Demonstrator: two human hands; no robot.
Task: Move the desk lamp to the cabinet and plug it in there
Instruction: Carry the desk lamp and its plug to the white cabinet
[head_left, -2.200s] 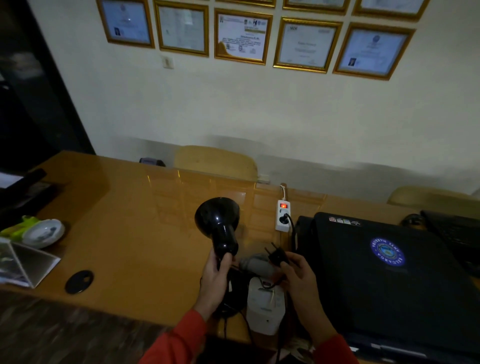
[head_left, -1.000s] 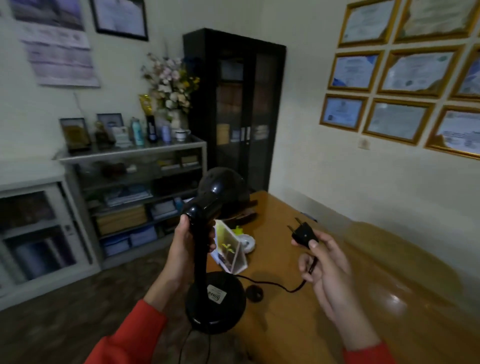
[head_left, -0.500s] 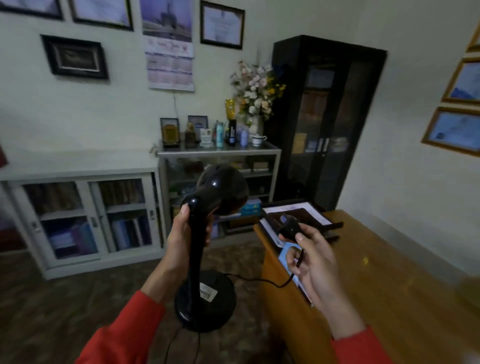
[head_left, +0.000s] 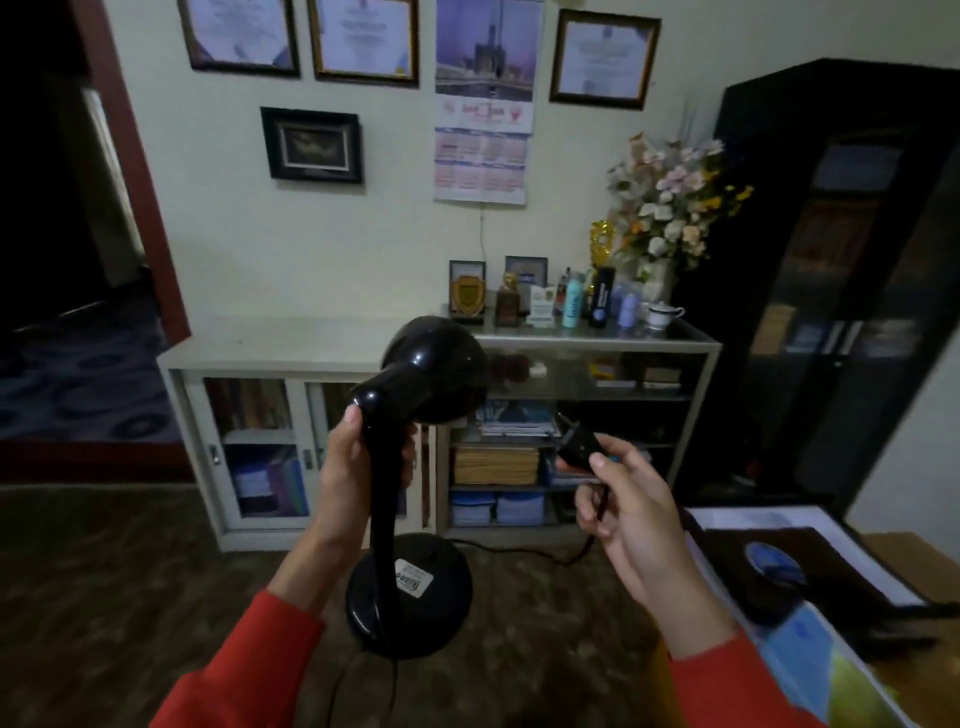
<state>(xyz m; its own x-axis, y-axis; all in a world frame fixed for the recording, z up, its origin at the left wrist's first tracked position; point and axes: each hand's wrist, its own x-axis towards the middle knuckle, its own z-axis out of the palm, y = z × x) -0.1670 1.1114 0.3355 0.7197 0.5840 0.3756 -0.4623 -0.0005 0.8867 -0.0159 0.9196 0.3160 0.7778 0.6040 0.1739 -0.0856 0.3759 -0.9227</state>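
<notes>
The left hand (head_left: 349, 480) is wrapped around the lamp (head_left: 410, 483) neck, carrying it in mid-air in front of the cabinet (head_left: 270, 345); the right hand (head_left: 631, 501) pinches the plug (head_left: 577, 446), probably to keep the cord from trailing. The neck stands near upright, base down; the shade points away toward the cabinet; the plug prongs aim up and left.

Two forearms rise from the bottom of the frame, each in a bright red long sleeve. The left sleeve (head_left: 249, 660) ends in a plain cuff just below the wrist at lower centre-left; the right sleeve (head_left: 727, 680) ends likewise at lower right. The left hand (head_left: 348, 467) and right hand (head_left: 631, 501) are bare, without rings, watch or gloves showing.
</notes>
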